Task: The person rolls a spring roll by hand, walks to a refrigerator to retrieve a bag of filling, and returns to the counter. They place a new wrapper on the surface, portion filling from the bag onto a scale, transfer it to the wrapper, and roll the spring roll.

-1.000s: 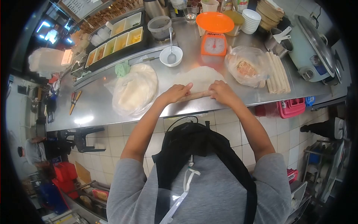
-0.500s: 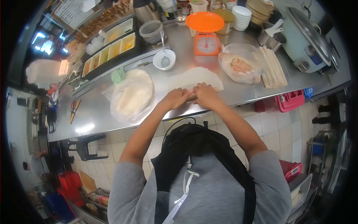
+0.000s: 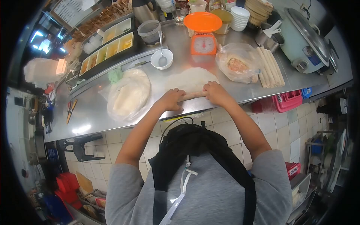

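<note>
A round, pale wrapper sheet (image 3: 193,77) lies flat on the steel counter, its near edge rolled into a thin spring roll (image 3: 194,96) with filling showing faintly through. My left hand (image 3: 172,99) has its fingers curled over the left end of that roll. At the opposite end, my right hand (image 3: 215,93) grips with bent fingers. Several finished rolls (image 3: 270,68) lie side by side to the right. Between them and the sheet sits a clear plastic bag (image 3: 240,62) of orange-pink filling. Left of my hands, a wrapper stack (image 3: 129,93) rests in plastic.
A white bowl (image 3: 162,60) with a spoon stands behind the sheet, beside an orange kitchen scale (image 3: 203,44). Ingredient trays (image 3: 107,53) line the back left. A large cooker (image 3: 305,41) occupies the right. Orange-handled tongs or scissors (image 3: 71,111) lie far left.
My hands have spread apart from the roll's middle to its two ends, leaving its centre visible. The whole view has shifted slightly.
</note>
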Tool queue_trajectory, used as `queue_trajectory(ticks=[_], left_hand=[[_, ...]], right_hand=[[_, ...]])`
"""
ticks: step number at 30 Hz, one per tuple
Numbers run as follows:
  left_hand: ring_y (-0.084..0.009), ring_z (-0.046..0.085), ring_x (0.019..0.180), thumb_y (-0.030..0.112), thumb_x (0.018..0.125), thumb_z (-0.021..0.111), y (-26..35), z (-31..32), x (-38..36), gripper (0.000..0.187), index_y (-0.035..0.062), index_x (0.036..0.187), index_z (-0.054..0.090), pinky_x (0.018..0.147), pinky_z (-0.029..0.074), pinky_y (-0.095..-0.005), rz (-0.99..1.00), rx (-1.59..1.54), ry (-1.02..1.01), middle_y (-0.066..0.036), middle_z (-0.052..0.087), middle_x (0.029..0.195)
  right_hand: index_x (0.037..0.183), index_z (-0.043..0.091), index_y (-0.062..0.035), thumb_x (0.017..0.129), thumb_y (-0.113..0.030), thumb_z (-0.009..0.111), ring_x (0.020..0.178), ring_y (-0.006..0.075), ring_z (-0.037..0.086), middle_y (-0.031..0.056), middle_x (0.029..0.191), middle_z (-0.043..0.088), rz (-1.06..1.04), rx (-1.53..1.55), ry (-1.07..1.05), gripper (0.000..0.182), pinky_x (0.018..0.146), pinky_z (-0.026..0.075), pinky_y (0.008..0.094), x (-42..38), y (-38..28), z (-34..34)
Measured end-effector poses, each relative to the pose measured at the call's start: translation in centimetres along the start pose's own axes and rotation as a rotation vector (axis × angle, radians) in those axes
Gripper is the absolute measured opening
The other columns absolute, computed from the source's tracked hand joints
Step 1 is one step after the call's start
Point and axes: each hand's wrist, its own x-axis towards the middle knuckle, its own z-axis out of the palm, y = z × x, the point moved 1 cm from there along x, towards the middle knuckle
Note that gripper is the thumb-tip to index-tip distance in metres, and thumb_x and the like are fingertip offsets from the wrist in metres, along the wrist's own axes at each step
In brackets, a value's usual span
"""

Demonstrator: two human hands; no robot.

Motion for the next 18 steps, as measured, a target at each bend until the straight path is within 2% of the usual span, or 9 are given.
queue_trajectory(ticks=[5, 7, 8, 9, 12, 14, 15, 17, 18], left_hand=[[-0.0283, 0.057, 0.095, 0.014, 0.072, 0.07, -2.2, 0.4, 1.3, 0.037, 0.005, 0.106, 0.057, 0.084, 0.045, -0.0366, 0.009, -0.112, 0.081, -0.016, 0.058, 0.1], [-0.0235, 0.06, 0.079, 0.007, 0.073, 0.068, -3.8, 0.3, 1.3, 0.03, 0.0044, 0.102, 0.06, 0.073, 0.048, -0.0313, -0.065, -0.392, 0.178, -0.013, 0.062, 0.089], [-0.0193, 0.06, 0.071, 0.001, 0.073, 0.066, -4.0, 0.3, 1.1, 0.025, 0.003, 0.098, 0.061, 0.066, 0.048, -0.0278, -0.055, -0.375, 0.256, -0.01, 0.064, 0.081], [-0.0193, 0.06, 0.071, 0.001, 0.073, 0.066, -4.1, 0.3, 1.1, 0.025, 0.003, 0.098, 0.061, 0.066, 0.048, -0.0278, -0.059, -0.377, 0.256, -0.01, 0.064, 0.081], [-0.0231, 0.061, 0.076, 0.004, 0.074, 0.066, -3.7, 0.6, 1.0, 0.022, 0.0009, 0.095, 0.062, 0.07, 0.048, -0.0306, -0.131, -0.33, 0.265, -0.011, 0.064, 0.084], [-0.0281, 0.06, 0.085, 0.008, 0.074, 0.067, -1.7, 1.4, 0.9, 0.026, 0.0006, 0.099, 0.063, 0.078, 0.047, -0.0344, -0.018, 0.006, 0.654, -0.014, 0.063, 0.09], [-0.0281, 0.06, 0.085, 0.008, 0.074, 0.067, -0.7, 1.7, 1.1, 0.026, 0.0006, 0.099, 0.063, 0.078, 0.047, -0.0344, -0.022, 0.005, 0.657, -0.014, 0.063, 0.09], [-0.0337, 0.056, 0.091, 0.016, 0.071, 0.071, 1.1, 2.3, 1.5, 0.035, 0.0013, 0.102, 0.063, 0.082, 0.046, -0.0396, 0.26, -0.168, 0.725, -0.015, 0.062, 0.097], [-0.0337, 0.056, 0.091, 0.016, 0.071, 0.071, 1.3, 2.7, 1.9, 0.035, 0.0013, 0.102, 0.063, 0.082, 0.046, -0.0396, 0.257, -0.171, 0.729, -0.015, 0.062, 0.097]], right_hand=[[0.089, 0.062, -0.0046, 0.07, -0.008, 0.068, 0.091, 0.0293, 0.057, 0.0127, 0.092, 0.061, 0.023, 0.21, -0.016, 0.021, 0.08, 0.045, 0.0376, 0.4, 0.9, -1.6], [0.086, 0.063, -0.0033, 0.071, -0.009, 0.067, 0.088, 0.0301, 0.058, 0.0141, 0.089, 0.062, 0.09, 0.338, -0.052, 0.017, 0.078, 0.046, 0.0377, 0.7, 1.4, -2.1], [0.085, 0.065, -0.0027, 0.072, -0.009, 0.066, 0.087, 0.0307, 0.058, 0.0146, 0.088, 0.062, -0.008, 0.314, 0.021, 0.015, 0.078, 0.046, 0.0381, 0.8, 1.6, -2.0], [0.084, 0.067, -0.0022, 0.073, -0.01, 0.065, 0.086, 0.0312, 0.058, 0.0151, 0.086, 0.062, -0.106, 0.29, 0.092, 0.013, 0.077, 0.045, 0.0384, 0.9, 1.9, -1.9], [0.085, 0.07, -0.0035, 0.074, -0.011, 0.063, 0.088, 0.0317, 0.058, 0.0147, 0.089, 0.062, -0.124, 0.276, 0.124, 0.015, 0.079, 0.045, 0.0385, 1.5, 2.6, -1.8], [0.087, 0.07, -0.0039, 0.074, -0.012, 0.063, 0.089, 0.0318, 0.058, 0.0147, 0.09, 0.062, -0.119, 0.242, 0.108, 0.016, 0.079, 0.045, 0.0386, 2.0, 3.1, -1.5], [0.088, 0.07, -0.0043, 0.074, -0.012, 0.063, 0.089, 0.0318, 0.057, 0.0147, 0.092, 0.062, -0.111, 0.209, 0.097, 0.017, 0.08, 0.045, 0.0386, 2.3, 3.2, -1.4], [0.089, 0.07, -0.004, 0.074, -0.013, 0.064, 0.09, 0.0317, 0.057, 0.0151, 0.093, 0.062, -0.102, 0.208, 0.039, 0.018, 0.081, 0.045, 0.0382, 2.7, 3.3, -1.6], [0.089, 0.07, -0.0037, 0.074, -0.014, 0.064, 0.091, 0.0316, 0.057, 0.0155, 0.094, 0.061, -0.09, 0.208, -0.013, 0.019, 0.081, 0.045, 0.0378, 2.8, 3.2, -1.7]])
